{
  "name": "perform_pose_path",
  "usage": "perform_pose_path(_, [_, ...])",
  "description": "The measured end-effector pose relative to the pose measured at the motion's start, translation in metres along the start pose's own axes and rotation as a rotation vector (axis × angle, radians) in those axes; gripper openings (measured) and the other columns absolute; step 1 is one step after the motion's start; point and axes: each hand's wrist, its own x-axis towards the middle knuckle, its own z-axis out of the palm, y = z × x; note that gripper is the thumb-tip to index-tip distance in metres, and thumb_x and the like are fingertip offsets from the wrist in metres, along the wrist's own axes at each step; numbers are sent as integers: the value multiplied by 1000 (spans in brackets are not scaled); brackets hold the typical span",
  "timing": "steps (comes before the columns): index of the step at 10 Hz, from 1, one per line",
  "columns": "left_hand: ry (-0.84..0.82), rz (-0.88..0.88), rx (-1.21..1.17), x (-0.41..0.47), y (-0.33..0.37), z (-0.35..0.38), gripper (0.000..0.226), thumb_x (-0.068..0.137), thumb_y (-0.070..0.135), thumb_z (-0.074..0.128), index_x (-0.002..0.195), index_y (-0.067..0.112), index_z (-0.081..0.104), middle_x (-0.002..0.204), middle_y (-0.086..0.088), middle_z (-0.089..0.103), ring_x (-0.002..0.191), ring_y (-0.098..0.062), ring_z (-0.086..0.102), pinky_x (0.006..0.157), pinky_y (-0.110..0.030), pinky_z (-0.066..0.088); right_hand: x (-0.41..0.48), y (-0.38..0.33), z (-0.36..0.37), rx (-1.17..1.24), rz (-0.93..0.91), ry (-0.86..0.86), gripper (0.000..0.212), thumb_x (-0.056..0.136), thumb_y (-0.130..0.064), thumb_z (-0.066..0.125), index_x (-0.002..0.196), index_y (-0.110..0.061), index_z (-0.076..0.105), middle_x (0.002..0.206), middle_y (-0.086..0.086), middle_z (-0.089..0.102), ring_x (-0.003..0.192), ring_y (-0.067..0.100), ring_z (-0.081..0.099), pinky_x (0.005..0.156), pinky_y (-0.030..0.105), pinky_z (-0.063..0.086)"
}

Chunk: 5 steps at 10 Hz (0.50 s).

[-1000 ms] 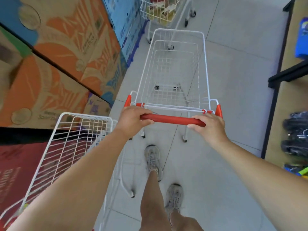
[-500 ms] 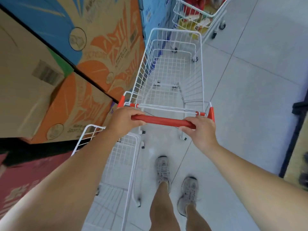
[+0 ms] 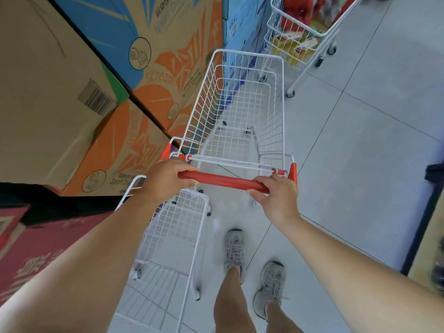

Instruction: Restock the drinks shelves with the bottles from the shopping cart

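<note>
Cart (image 3: 283,104): white wire, red handle (image 3: 223,181). Left hand (image 3: 165,179) grips the handle's left end. Right hand (image 3: 276,198) grips its right end, fingers curled over the bar. Just beside the cart's left side: stacked orange-and-blue cartons (image 3: 134,133). Behind the cart, to the left: second cart (image 3: 177,219), white wire. Ahead of the cart, to the right: third cart (image 3: 271,32) holding red and yellow goods. Behind the handle: grey shoes (image 3: 235,248) on tiled floor (image 3: 360,164).
</note>
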Motion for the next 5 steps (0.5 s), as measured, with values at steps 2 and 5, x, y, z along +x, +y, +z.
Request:
perform_pose_path(2, [-40,-29,-3,1,-1,-1,29,76,27,82,104,29,76,92,1,70,83,-18,62,80,-38,52,0,-2,-2,-11,2,-15,26,80,-43,71,99,-25,73,79,-2,65,82,23,60,87,37,38])
perform_pose_path(5, [-30,-78,323,-42,57,8,64,90,38,63,148,29,36,156,7,33,143,-19,30,117,-38,28,-10,-4,-29,-127,8,-225,67,87,-49,58,143,-16,40,137,7,48,132,26,36,113,33,21])
